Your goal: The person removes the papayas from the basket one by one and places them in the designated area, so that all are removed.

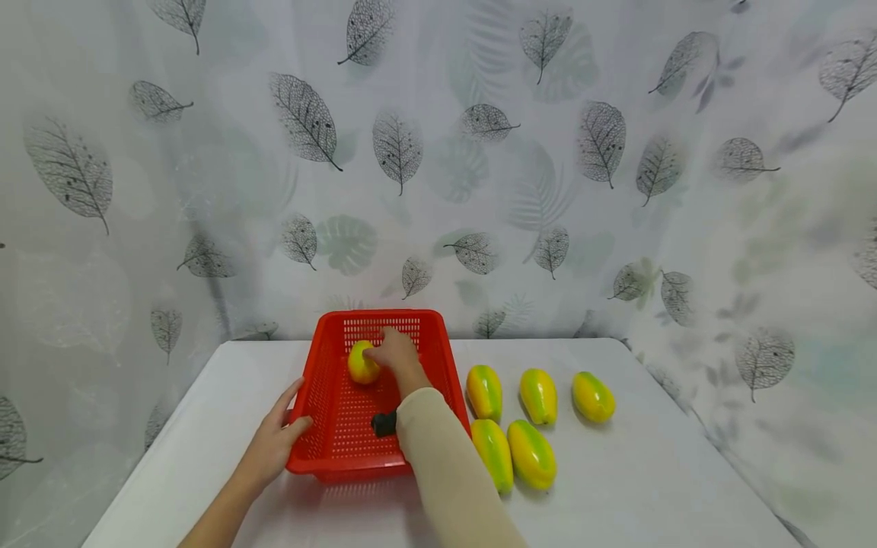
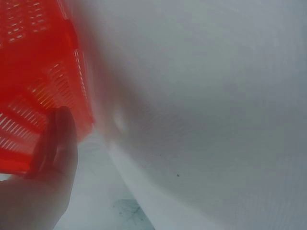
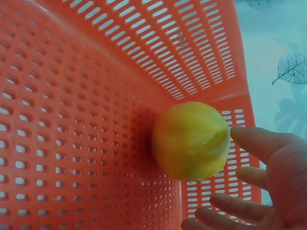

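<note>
A red plastic basket (image 1: pixel 356 441) with slotted walls stands on the white table. Inside it, near the back, lies one yellow-green papaya (image 1: pixel 361 364), seen end-on in the right wrist view (image 3: pixel 192 141). My right hand (image 1: pixel 397 354) reaches in beside this papaya with fingers spread. In the right wrist view the thumb tip is at the fruit's side, and the other fingers are apart from it. At the basket's left side, my left hand (image 1: pixel 274 441) holds the rim, its thumb over the edge and fingers along the outside. The left wrist view shows part of that hand against the wall.
Several more papayas lie on the table right of the basket, among them a nearer one (image 1: pixel 532 454) and the rightmost one (image 1: pixel 593 397). A leaf-patterned curtain (image 1: pixel 438 167) hangs behind the table (image 1: pixel 651 472). A small black device (image 1: pixel 384 424) sits at the right wrist.
</note>
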{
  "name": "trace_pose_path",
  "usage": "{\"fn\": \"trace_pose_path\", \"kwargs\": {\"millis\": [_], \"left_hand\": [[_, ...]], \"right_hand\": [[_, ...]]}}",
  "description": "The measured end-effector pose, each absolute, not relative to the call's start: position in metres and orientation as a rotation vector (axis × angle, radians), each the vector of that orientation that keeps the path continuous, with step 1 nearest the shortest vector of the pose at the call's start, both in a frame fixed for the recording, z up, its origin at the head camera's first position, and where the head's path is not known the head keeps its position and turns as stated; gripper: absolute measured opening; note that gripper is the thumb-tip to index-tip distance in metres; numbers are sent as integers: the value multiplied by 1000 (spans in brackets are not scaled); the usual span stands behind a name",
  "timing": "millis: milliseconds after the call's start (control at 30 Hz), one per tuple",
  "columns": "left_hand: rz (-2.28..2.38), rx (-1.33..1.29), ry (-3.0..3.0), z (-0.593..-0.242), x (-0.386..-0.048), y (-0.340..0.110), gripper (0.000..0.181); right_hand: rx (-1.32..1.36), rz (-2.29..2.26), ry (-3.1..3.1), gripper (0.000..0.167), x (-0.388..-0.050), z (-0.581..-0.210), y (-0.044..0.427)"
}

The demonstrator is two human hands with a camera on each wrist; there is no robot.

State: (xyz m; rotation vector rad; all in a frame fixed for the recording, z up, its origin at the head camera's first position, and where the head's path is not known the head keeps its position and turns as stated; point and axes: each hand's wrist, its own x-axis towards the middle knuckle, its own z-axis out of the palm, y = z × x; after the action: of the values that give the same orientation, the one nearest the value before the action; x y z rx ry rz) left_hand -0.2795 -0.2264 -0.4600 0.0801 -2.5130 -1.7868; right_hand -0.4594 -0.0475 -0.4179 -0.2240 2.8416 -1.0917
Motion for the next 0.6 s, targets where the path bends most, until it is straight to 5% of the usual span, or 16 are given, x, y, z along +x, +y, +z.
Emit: {"fn": "trace_pose_path", "kwargs": {"millis": [600], "left_hand": [[-1788,80,-2493,-457,-275,-223,73]], "right_hand": [[-367,-1184,2744,54,-464,-427,-56]]}}
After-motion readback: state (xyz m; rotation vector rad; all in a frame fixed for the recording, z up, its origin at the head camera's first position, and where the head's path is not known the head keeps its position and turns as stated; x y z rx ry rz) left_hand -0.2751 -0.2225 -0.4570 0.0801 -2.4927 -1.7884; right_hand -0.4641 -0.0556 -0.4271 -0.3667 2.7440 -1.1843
